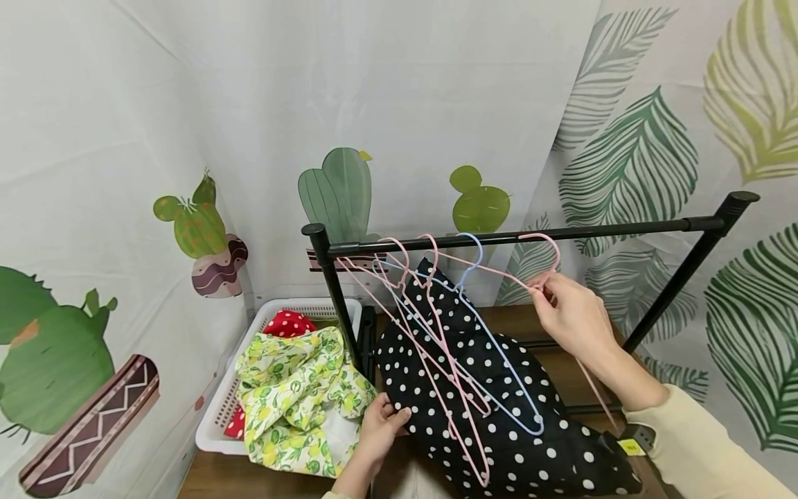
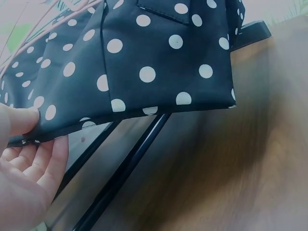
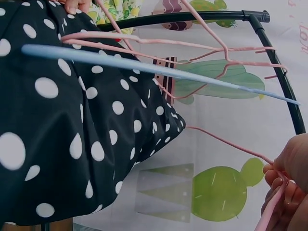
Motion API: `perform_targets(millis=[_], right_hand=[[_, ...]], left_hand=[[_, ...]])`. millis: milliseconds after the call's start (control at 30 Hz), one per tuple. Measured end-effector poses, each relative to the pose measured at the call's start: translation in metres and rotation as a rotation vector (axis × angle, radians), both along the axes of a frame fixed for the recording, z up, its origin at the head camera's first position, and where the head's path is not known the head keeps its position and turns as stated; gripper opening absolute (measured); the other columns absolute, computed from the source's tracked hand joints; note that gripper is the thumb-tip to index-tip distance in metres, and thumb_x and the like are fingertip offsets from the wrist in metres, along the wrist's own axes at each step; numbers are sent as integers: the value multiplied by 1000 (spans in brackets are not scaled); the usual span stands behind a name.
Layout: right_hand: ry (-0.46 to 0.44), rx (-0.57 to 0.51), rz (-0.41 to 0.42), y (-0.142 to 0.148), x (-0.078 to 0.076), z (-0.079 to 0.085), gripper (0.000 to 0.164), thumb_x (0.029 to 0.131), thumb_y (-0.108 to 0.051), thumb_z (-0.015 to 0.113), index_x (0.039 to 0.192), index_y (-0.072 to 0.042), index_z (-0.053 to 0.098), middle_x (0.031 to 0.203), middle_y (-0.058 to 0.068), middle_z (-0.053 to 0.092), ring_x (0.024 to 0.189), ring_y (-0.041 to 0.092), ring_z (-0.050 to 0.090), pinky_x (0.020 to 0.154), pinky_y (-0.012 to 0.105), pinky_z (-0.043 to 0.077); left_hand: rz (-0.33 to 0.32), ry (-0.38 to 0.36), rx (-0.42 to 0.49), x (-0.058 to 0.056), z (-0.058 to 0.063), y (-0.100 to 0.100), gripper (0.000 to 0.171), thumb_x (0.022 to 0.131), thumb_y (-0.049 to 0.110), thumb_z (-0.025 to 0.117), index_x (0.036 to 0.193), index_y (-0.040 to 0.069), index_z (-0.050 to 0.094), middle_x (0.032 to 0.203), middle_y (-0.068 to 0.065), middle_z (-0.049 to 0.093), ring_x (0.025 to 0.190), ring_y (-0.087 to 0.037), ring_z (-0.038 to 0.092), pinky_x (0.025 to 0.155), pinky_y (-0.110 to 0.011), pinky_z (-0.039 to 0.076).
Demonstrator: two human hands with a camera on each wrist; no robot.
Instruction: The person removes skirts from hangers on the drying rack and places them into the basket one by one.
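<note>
My right hand (image 1: 570, 312) pinches a pink hanger (image 1: 480, 267) at the neck just below its hook, which is at the black rail (image 1: 598, 232). One arm of this hanger reaches the top corner of a black garment with white polka dots (image 1: 530, 457). The garment slants down behind the other hangers, and a pocket and a strap show on it in the left wrist view. My left hand (image 2: 36, 163) pinches its hem, thumb in front and fingers behind. Two pink hangers (image 1: 444, 326) and a blue hanger (image 1: 499, 346) hang from the rail in front of the garment.
Left of the rack stands a white plastic basket (image 1: 215, 416) holding a lemon-print cloth (image 1: 293, 388) and a red dotted cloth (image 1: 289, 323). The rack's black posts (image 1: 679, 291) stand at either end. A brown wooden surface (image 2: 260, 159) lies below, with a patterned curtain behind.
</note>
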State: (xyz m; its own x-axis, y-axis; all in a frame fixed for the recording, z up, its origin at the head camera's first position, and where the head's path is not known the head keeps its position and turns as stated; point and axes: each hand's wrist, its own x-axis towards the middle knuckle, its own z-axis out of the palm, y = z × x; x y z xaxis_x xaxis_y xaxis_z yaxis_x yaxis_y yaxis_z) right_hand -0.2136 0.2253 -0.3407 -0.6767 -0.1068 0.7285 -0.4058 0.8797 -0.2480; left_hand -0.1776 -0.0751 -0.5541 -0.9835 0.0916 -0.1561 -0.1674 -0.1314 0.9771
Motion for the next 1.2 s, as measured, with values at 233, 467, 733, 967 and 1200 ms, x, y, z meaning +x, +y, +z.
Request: perform_targets(millis=[233,467,733,967,1200], right_hand=[[3,4,-21,3,0,-2,4,82,-10,62,81,-12,65,64,-3,50,50,10,39,44,27,30],[-12,2,-32,4,2,-2,9,82,-11,62,73,-14,61,63,-5,48,47,9,37,43,27,28],[-19,0,-45,7,2,-5,18,81,-11,63,66,-15,54,60,-4,44,46,11,37,42,27,27],[-59,23,-10,3,3,-13,16,81,-11,63,67,-16,55,60,-6,44,46,7,35,41,24,27],[-22,38,0,-3,3,-18,7,80,-10,64,76,-16,63,63,-7,49,46,6,35,40,23,27]], left_hand=[[15,14,-25,7,12,-8,28,82,0,61,105,-8,46,91,-13,63,72,-13,61,62,-29,53],[34,17,-87,7,4,-23,30,83,2,62,106,-7,46,90,-11,63,71,-12,61,61,-29,53],[73,37,-180,7,8,-32,31,81,5,64,105,-5,47,88,-10,62,70,-12,62,59,-28,53],[115,41,-202,10,15,-34,35,81,5,64,110,-5,46,91,-11,63,70,-12,61,59,-26,51],[148,71,-185,10,19,-32,57,81,2,64,128,1,33,84,-10,62,66,-11,61,60,-29,51]])
